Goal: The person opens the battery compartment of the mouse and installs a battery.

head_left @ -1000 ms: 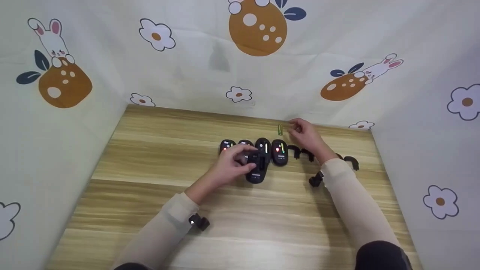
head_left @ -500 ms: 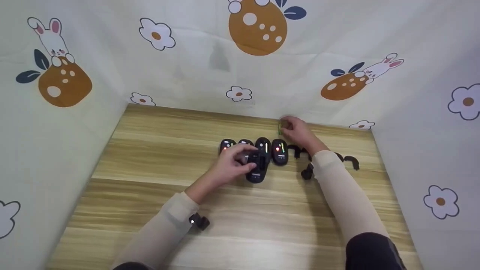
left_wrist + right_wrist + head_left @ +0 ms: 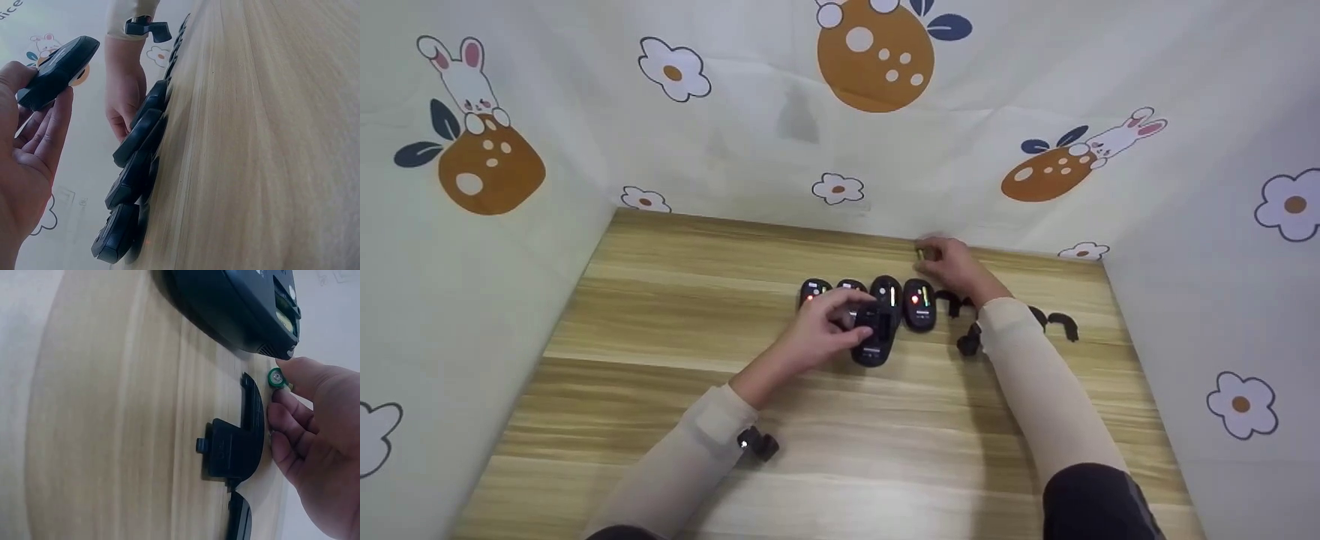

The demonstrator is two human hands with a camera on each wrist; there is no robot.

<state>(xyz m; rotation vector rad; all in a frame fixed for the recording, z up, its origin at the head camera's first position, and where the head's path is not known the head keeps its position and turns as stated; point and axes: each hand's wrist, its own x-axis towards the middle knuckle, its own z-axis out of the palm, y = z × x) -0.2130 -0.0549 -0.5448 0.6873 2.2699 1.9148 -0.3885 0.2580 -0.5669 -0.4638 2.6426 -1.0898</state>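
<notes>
My left hand [image 3: 819,330] holds a black computer mouse [image 3: 873,352] underside up, with its battery slot uncovered. In the left wrist view that mouse [image 3: 62,70] is raised off the table, gripped between thumb and fingers. At the back of the table my right hand [image 3: 960,270] pinches a slim green battery [image 3: 920,256]. The right wrist view shows the battery's [image 3: 275,378] round end between thumb and fingers. Several more mice lie underside up in a row, among them one [image 3: 919,319] with a battery and a red light in it. The left hand partly covers the row.
Curved black battery covers [image 3: 1063,324] lie right of the mice, some hidden behind my right forearm. One cover [image 3: 228,450] sits just beside my right hand. A patterned cloth wall [image 3: 750,150] rises behind the wooden table [image 3: 660,300].
My right hand has moved left to the battery lying at the back and now pinches it, tilting it slightly. The left hand and its mouse have stayed in place.
</notes>
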